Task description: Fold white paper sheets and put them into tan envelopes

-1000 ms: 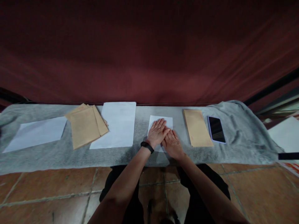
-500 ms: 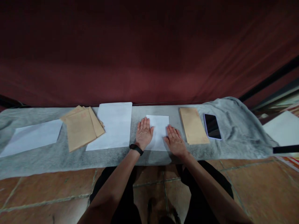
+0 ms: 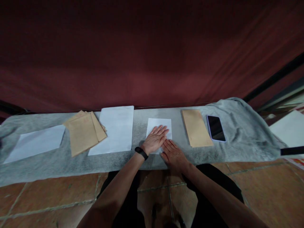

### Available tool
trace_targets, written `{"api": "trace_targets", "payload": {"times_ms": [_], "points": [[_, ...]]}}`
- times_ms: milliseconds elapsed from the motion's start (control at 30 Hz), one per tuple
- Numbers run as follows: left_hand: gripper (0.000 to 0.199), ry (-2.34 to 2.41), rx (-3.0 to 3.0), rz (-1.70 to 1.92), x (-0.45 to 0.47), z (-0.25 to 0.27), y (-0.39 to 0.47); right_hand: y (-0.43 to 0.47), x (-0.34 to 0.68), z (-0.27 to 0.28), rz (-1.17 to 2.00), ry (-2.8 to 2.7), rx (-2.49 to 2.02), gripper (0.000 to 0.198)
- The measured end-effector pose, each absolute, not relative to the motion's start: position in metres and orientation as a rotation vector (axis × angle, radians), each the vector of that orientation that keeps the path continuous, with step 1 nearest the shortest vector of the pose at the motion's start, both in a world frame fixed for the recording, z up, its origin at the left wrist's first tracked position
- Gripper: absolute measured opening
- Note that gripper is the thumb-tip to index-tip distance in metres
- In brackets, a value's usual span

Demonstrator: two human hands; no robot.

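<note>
1. Lying palm down, fingers close together, the left hand covers the small white sheet, presumably to flatten it.
2. Right hand rests flat over its lower right edge, fingers together, likely steadying it.
3. Sheet lies on grey cloth between large white paper and brown stack, apparently for working room.
</note>
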State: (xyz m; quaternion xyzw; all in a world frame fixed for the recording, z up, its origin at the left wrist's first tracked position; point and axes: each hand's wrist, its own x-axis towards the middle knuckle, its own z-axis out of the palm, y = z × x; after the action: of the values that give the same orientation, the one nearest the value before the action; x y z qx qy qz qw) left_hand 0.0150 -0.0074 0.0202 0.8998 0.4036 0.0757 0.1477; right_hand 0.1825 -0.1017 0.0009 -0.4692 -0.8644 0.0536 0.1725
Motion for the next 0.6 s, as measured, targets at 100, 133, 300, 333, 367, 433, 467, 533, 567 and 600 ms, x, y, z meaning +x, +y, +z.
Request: {"api": "trace_targets", "payload": {"times_ms": [100,133,300,333,367,433,467,533,567,600], "points": [[0.052,1.129,2.625,0.208,0.021,0.019,0.0,-0.104,0.185,0.005,0.217,-2.517,-1.231,0.048],[0.052,1.107,2.643,0.203,0.024,0.018,0.004,-0.104,0.186,0.007,0.242,-2.536,-1.198,0.05],[0.051,0.993,2.742,0.198,0.04,0.016,0.037,-0.107,0.188,0.017,0.346,-2.601,-1.11,0.062],[0.051,0.98,2.755,0.202,0.042,0.016,0.043,-0.107,0.188,0.019,0.365,-2.608,-1.098,0.063],[0.051,0.974,2.763,0.207,0.044,0.016,0.049,-0.106,0.189,0.02,0.385,-2.609,-1.087,0.064],[0.052,0.984,2.773,0.214,0.047,0.015,0.056,-0.102,0.191,0.022,0.452,-2.588,-1.054,0.06],[0.052,0.999,2.778,0.216,0.048,0.014,0.058,-0.099,0.193,0.023,0.502,-2.559,-1.036,0.054],[0.052,1.035,2.79,0.219,0.047,0.012,0.055,-0.09,0.198,0.025,0.613,-2.454,-1.042,0.041],[0.053,1.047,2.798,0.221,0.046,0.012,0.051,-0.085,0.202,0.025,0.663,-2.38,-1.077,0.037],[0.053,1.053,2.808,0.226,0.043,0.011,0.045,-0.08,0.206,0.026,0.697,-2.295,-1.14,0.035]]}}
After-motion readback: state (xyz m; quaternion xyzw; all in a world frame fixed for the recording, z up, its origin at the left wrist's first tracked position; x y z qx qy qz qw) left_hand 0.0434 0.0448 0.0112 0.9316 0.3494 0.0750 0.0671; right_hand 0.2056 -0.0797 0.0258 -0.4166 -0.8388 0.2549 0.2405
